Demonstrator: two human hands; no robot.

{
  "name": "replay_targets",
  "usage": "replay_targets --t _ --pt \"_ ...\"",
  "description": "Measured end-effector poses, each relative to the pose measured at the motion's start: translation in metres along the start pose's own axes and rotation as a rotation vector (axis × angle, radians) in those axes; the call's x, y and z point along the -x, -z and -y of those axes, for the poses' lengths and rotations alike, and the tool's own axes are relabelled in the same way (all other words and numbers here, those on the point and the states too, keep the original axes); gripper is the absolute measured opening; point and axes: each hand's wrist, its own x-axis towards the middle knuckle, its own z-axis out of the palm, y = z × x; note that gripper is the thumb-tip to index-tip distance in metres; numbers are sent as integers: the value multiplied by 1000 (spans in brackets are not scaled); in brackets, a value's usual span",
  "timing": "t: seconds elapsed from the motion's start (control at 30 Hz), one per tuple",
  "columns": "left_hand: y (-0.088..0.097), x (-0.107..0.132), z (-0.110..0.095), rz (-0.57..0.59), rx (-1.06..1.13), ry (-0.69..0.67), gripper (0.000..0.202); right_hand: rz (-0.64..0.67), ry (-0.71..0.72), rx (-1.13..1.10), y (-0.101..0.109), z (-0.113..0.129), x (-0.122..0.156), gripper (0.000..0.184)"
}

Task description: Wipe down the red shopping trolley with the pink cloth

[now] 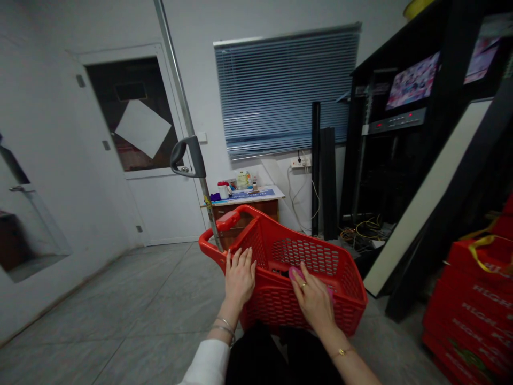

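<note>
A red plastic shopping cart (pixel 304 299) with slotted sides stands right in front of me. My left hand (pixel 239 275) rests on its near rim by the handle end, with the fingers stretched out over the edge and nothing in them. Farther right, my right hand (pixel 315 297) presses a pink cloth (pixel 295 274) against the near rim. The fingers cover most of the cloth, so its full shape is hidden. A tall metal pole with a grey loop grip (pixel 192 156) rises at the cart's handle; how its lower end is held I cannot tell.
Behind the cart, a small cabinet (pixel 272 206) carries bottles and jars. A white door (pixel 160 208) is at the left. Long boards (pixel 428 198) lean against a black rack with screens (pixel 412 80) on the right. Stacked red boxes (pixel 468 310) stand at the lower right, and cables (pixel 363 230) lie on the floor.
</note>
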Motion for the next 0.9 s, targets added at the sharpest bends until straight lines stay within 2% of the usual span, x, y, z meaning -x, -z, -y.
replay_targets --t 0.1,0.17,0.23,0.4,0.47,0.53,0.67,0.73,0.8,0.9 --pt "0 0 2 3 -2 -6 43 25 78 -63 -22 50 -27 34" --pt "1 0 7 3 -8 -16 43 37 107 -102 -30 65 -38 34" --pt "1 -1 14 2 -15 -26 43 44 126 -131 -29 56 -35 35" --pt "0 -1 20 -12 -16 -17 44 69 88 -131 1 -28 3 36" --pt "-2 -1 16 -18 -5 -6 44 70 35 -102 7 -41 8 36" --pt "-4 -1 13 -21 5 2 44 76 8 -83 4 -26 0 34" --pt "-6 0 14 -22 -5 -3 44 141 75 -119 -22 48 -37 32" --pt "-5 0 18 -18 -23 -11 44 173 93 -138 -31 72 -50 33" --pt "-5 1 23 -20 -39 -23 44 183 110 -158 -33 70 -49 35" --pt "-3 1 27 -35 -40 -30 45 171 131 -175 -20 25 -27 37"
